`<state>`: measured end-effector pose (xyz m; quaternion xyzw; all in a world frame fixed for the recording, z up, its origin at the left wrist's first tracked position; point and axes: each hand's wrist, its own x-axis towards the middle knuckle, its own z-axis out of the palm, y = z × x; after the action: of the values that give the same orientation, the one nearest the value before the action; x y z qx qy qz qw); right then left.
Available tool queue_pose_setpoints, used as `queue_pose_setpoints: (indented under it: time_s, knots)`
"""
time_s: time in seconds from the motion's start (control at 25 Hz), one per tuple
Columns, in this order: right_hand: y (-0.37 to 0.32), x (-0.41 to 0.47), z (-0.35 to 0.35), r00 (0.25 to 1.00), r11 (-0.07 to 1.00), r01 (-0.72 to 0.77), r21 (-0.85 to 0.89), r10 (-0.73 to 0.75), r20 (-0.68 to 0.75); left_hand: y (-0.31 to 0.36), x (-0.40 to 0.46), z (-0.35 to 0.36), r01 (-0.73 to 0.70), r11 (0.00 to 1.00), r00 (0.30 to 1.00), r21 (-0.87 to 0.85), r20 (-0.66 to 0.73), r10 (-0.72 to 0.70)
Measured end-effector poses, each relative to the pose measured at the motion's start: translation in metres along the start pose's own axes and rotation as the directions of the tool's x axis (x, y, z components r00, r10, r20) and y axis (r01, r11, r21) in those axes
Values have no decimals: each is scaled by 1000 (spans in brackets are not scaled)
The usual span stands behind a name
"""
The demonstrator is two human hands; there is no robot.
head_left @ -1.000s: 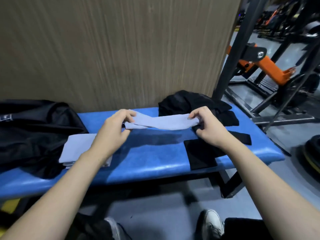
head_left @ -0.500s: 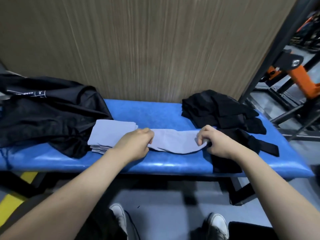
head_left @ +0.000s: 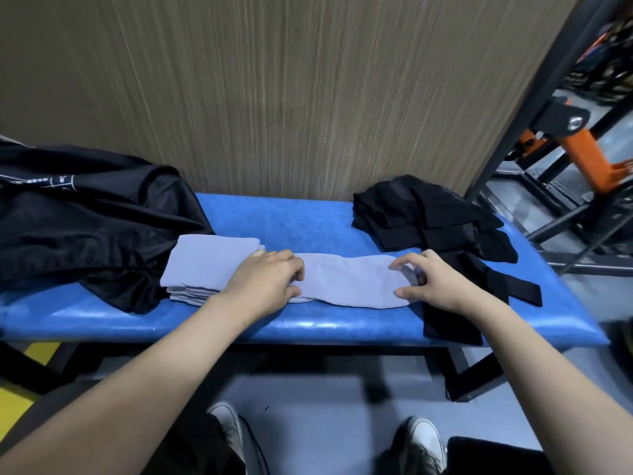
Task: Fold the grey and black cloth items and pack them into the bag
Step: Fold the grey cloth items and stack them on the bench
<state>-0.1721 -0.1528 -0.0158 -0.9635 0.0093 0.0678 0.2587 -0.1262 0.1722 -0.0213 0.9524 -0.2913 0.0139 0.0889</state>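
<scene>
- Shoes, white-toed (head_left: 227, 423), stand on the grey floor (head_left: 308, 399) at the bottom of the view, with dark trouser legs on either side.
- Two bare forearms reach up from the lower corners toward the blue padded counter (head_left: 308, 325).
- Left hand (head_left: 265, 281) lies on the left end of a long grey cloth (head_left: 349, 281); its fingers are curled down onto the fabric, and whether the grip pinches or only presses cannot be told.
- Right hand (head_left: 435, 281) sits at the right end of the same cloth, fingertips and thumb bent and touching the fabric's edge; this grip looks like a loose pinch, though the view is not clear enough to be sure.
- Grey cloth lies flat along the counter between the two hands, near the front edge.
- Folded grey stack (head_left: 205, 265) rests just left of the left hand, its layered edges showing at the front.
- Flat black cloth (head_left: 448, 323) lies under the right wrist and hangs over the counter's front edge.
- Black strip (head_left: 503, 282) stretches out to the right of the right hand.
- Black bag (head_left: 85, 228) slumps over the counter's left end, touching the folded grey stack.
- Heap of black cloth items (head_left: 424, 217) sits at the counter's far right.
- Wood-grain wall panel (head_left: 274, 97) rises behind the counter; a black and orange gym frame (head_left: 582, 149) stands to the far right.
</scene>
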Motion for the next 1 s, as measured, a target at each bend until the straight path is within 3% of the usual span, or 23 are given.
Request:
queue_pose_setpoints:
  time_s: [0.56, 0.88, 1.0]
  knots:
    - [8, 2, -14, 1000, 992, -11, 124, 12, -9, -7, 5, -11, -45, 999, 989, 23, 142, 41]
    - [-13, -9, -14, 997, 919, -69, 389, 45, 69, -5, 1, -15, -44, 999, 983, -4, 181, 44]
    - [-14, -4, -15, 995, 944, -70, 323, 89, -44, -2, 0, -16, -39, 999, 983, -26, 179, 43]
